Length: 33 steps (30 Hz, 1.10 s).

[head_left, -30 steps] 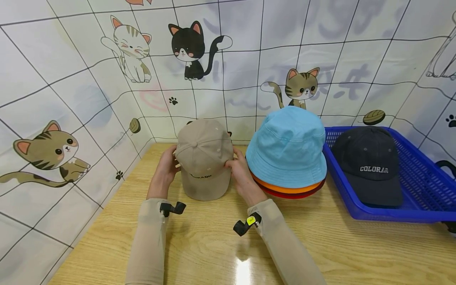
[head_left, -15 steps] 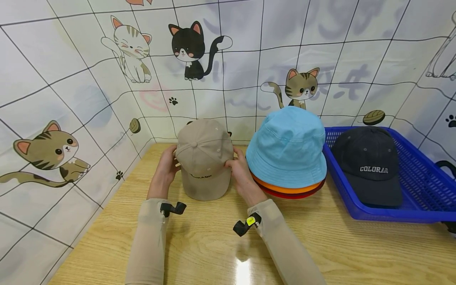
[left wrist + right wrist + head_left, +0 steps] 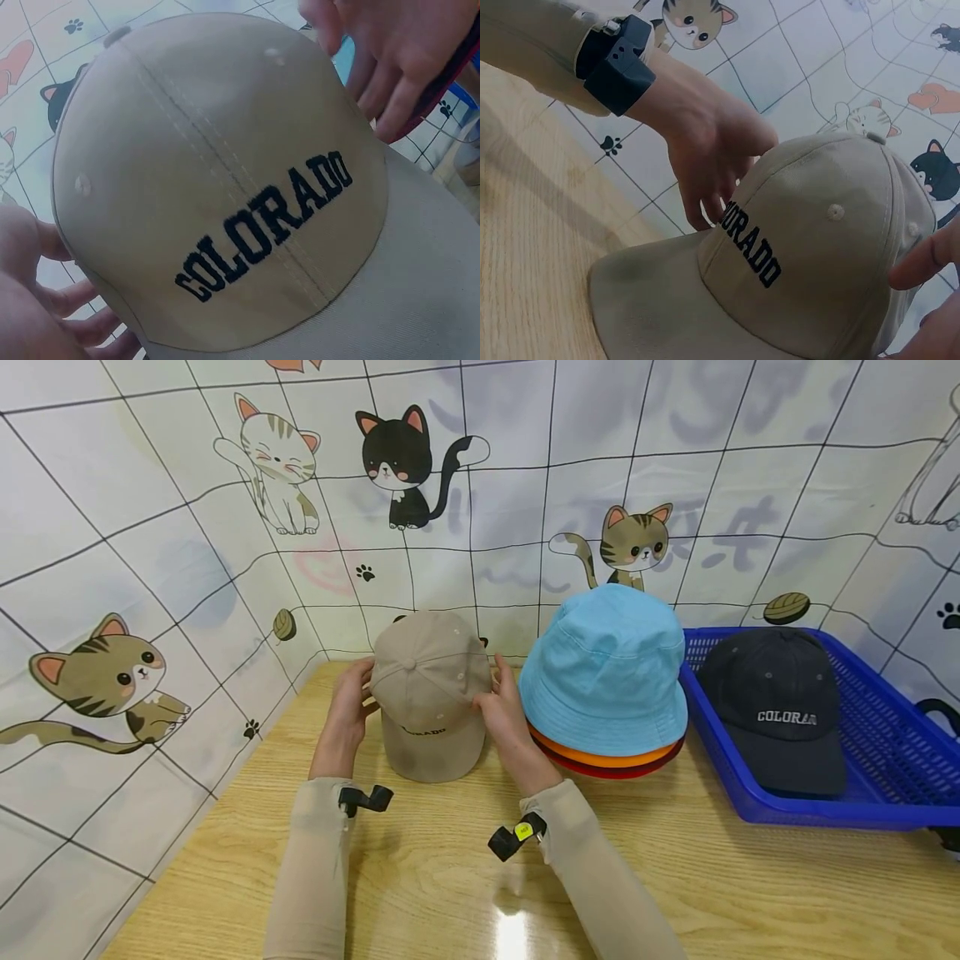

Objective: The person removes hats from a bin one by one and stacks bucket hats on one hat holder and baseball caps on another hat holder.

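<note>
A beige baseball cap (image 3: 429, 672) with dark COLORADO lettering sits on the wooden table, brim toward me. My left hand (image 3: 347, 702) is at its left side, thumb by the crown and fingers loosely extended in the right wrist view. On the other side is my right hand (image 3: 510, 718); its thumb (image 3: 922, 262) lies against the crown fabric and its fingers are spread loosely. In the left wrist view the left fingers (image 3: 71, 300) stand apart beside the cap's edge. The cap's back rim is hidden.
To the right stands a stack of bucket hats, a light blue hat (image 3: 607, 668) over orange and dark red ones. Beyond it a blue plastic basket (image 3: 847, 816) holds a dark COLORADO cap (image 3: 780, 693). A cat-patterned wall covering (image 3: 510, 502) borders the table behind and left.
Both hands have loosened at the cap's sides, the right fingers lifting and straightening and the left fingers shifting slightly upward. The cap has stayed in place.
</note>
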{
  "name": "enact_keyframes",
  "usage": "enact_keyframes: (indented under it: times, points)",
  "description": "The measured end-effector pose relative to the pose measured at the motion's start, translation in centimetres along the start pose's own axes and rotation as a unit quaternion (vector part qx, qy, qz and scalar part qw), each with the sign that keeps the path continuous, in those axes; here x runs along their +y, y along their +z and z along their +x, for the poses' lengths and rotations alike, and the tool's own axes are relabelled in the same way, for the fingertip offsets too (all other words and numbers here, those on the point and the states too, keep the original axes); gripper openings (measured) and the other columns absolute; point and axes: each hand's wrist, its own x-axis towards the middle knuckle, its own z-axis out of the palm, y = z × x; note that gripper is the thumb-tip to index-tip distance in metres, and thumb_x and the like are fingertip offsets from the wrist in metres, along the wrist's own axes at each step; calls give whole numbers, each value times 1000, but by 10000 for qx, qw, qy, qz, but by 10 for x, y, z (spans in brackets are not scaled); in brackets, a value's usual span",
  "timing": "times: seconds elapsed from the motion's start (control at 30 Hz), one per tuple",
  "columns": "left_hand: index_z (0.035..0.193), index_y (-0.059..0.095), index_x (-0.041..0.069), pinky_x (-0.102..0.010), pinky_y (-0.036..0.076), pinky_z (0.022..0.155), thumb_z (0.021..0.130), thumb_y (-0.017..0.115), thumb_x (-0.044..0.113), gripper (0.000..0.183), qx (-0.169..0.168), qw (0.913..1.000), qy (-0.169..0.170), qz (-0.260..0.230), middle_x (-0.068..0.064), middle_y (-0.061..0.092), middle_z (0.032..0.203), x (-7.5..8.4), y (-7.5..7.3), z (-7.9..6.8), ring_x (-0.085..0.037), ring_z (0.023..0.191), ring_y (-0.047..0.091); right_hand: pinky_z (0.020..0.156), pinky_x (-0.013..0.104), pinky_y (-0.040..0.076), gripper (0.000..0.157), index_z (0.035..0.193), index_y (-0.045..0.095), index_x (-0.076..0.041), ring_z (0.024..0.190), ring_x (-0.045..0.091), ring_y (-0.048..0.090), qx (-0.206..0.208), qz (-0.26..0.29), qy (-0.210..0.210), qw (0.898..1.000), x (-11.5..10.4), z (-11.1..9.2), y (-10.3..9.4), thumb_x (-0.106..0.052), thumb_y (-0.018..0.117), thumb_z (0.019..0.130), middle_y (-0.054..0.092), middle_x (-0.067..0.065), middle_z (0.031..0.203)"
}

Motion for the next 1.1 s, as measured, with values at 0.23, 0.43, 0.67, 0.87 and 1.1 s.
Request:
enact_keyframes:
  times: [0.23, 0.43, 0.67, 0.87, 1.1]
  points:
    - [125, 57, 21, -37, 42, 99, 107, 52, 37, 25, 394, 9983, 358, 218, 8, 55, 118, 9, 4, -7, -13, 109, 58, 122, 46, 24, 93, 166, 19, -22, 162, 23, 10, 46, -740, -428, 9963, -10, -8, 1, 4, 49, 82, 14, 3, 174]
    - [135, 54, 14, -38, 44, 102, 107, 53, 33, 34, 808, 9927, 872, 176, 7, 55, 118, 17, 10, -14, -21, 123, 54, 125, 51, 23, 91, 165, 24, -23, 159, 24, 16, 105, -1243, -863, 9884, -19, -14, -1, -1, 49, 80, 21, 4, 172]
    - [134, 57, 6, -38, 43, 99, 105, 55, 29, 37, 1114, 9775, 1713, 531, 8, 53, 113, 30, 22, -31, -15, 115, 53, 125, 50, 27, 85, 162, 29, -15, 155, 26, 26, 82, -1084, -1506, 9826, -36, -24, -4, 2, 45, 80, 27, 6, 169]
    - [127, 61, 9, -33, 43, 98, 104, 58, 28, 30, 1397, 9594, 2289, 868, 3, 58, 120, 42, 37, -48, -14, 116, 53, 123, 53, 28, 72, 157, 37, -12, 149, 31, 38, -44, -510, -1817, 9820, -53, -34, -10, 4, 43, 88, 39, 11, 160]
    - [120, 65, 12, -36, 45, 103, 101, 60, 23, 22, 1683, 9308, 3051, 1105, -2, 64, 124, 54, 52, -70, -12, 120, 57, 110, 50, 45, 61, 151, 45, -5, 133, 36, 55, -156, -149, -2271, 9736, -76, -51, -21, 7, 45, 91, 52, 21, 146]
